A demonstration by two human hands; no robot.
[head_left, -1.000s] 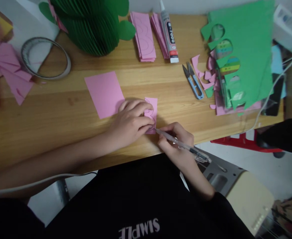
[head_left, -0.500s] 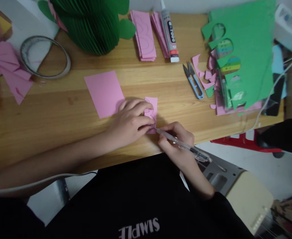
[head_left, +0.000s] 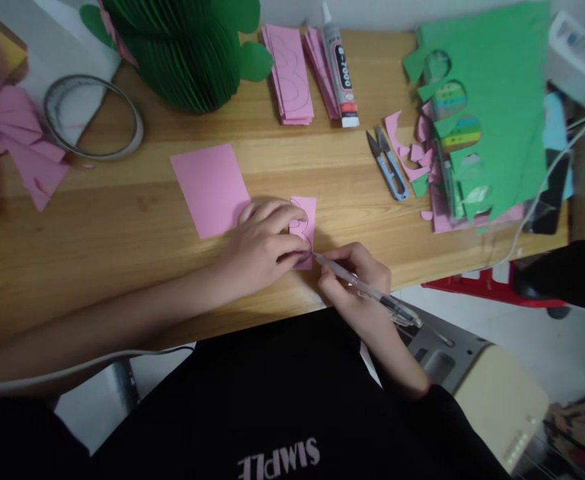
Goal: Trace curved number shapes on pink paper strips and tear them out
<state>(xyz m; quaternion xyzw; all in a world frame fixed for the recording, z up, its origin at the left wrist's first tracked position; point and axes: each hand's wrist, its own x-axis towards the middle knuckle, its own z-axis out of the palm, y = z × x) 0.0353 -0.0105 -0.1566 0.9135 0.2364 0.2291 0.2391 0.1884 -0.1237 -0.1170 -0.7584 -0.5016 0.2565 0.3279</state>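
My left hand (head_left: 260, 243) rests on the table with its fingers apart, the fingertips pressing a small pink paper strip (head_left: 303, 230) flat. Curved outlines drawn in dark ink show on that strip, partly covered by the fingers. In my right hand (head_left: 360, 280) is a clear pen (head_left: 350, 277), held in a writing grip with its tip at the strip's lower right edge. A larger square of pink paper (head_left: 210, 190) lies just beyond my left hand, close to the thumb.
Farther back are a stack of pink strips (head_left: 288, 77), a glue tube (head_left: 341, 73) and a green honeycomb paper shape (head_left: 187, 53). A tape roll (head_left: 140, 130) and pink bow (head_left: 15, 127) sit left. Blue thread snips (head_left: 392, 173), paper scraps (head_left: 416, 152) and green cut paper (head_left: 507, 120) lie right.
The pen tip has shifted slightly up along the strip's right edge. My left hand stays in place on the strip.
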